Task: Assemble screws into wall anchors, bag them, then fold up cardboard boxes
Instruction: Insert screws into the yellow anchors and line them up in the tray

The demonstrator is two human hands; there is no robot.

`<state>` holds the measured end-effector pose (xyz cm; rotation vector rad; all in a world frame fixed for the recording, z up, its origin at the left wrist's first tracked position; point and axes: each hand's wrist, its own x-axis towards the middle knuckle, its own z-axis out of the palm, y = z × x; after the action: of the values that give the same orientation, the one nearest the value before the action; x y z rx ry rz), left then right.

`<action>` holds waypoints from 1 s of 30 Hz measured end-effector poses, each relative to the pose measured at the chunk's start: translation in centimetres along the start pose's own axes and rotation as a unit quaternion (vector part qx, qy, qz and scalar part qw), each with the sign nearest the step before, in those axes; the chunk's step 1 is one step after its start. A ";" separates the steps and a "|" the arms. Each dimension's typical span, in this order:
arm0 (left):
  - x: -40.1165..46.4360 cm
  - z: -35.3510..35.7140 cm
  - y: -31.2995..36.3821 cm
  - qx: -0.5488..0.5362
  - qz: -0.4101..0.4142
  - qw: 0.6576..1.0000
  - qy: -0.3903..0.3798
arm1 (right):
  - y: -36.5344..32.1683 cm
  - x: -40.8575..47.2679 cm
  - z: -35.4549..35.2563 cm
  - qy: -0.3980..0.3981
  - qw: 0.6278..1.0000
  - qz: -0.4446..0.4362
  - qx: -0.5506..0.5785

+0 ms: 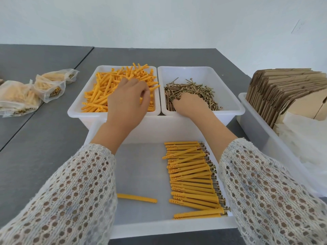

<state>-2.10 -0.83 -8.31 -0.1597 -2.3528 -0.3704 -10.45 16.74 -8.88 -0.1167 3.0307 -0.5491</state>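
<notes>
Left hand point(126, 101) curled down into anchors point(113, 89) in left bin; right hand point(190, 103) buried in screws point(192, 92), fingertips hidden, grip unclear. Probably light, stiff, slick plastic and sharp-tipped metal: best pinched mid-shaft, away from points.

Grey table point(44, 138), white wall point(159, 20), crumpled white plastic sheet point(304, 138) far right.

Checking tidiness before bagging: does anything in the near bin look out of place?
Yes. One lone anchor lies apart on the left of the near bin, with no screw head showing, while the assembled anchors sit stacked along the right side.
</notes>
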 end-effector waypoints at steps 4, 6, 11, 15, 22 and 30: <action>0.0 0.8 -1.7 0.037 -0.096 0.991 -0.081 | -0.1 0.0 -0.2 -0.039 0.999 0.007 -0.030; 0.1 0.9 -1.9 0.018 -0.147 0.979 -0.140 | -0.2 0.0 -0.3 -0.059 0.998 0.011 -0.036; 0.3 0.9 -2.0 0.011 -0.154 0.969 -0.194 | -0.5 0.0 -0.5 -0.090 0.995 0.019 -0.039; 0.4 1.0 -2.3 0.004 -0.142 0.966 -0.217 | -0.6 -0.1 -0.6 -0.100 0.994 0.018 -0.033; 0.3 0.9 -2.2 0.001 -0.113 0.970 -0.217 | -0.4 -0.1 -0.6 -0.081 0.995 0.008 -0.049; 0.1 0.8 -2.0 -0.012 -0.062 0.974 -0.217 | -0.2 -0.2 -0.1 0.001 1.000 -0.007 -0.002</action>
<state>-3.11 -2.48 -9.23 -0.1151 -2.7991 -0.4629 -10.26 16.65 -8.68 -0.1385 3.0356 -0.5442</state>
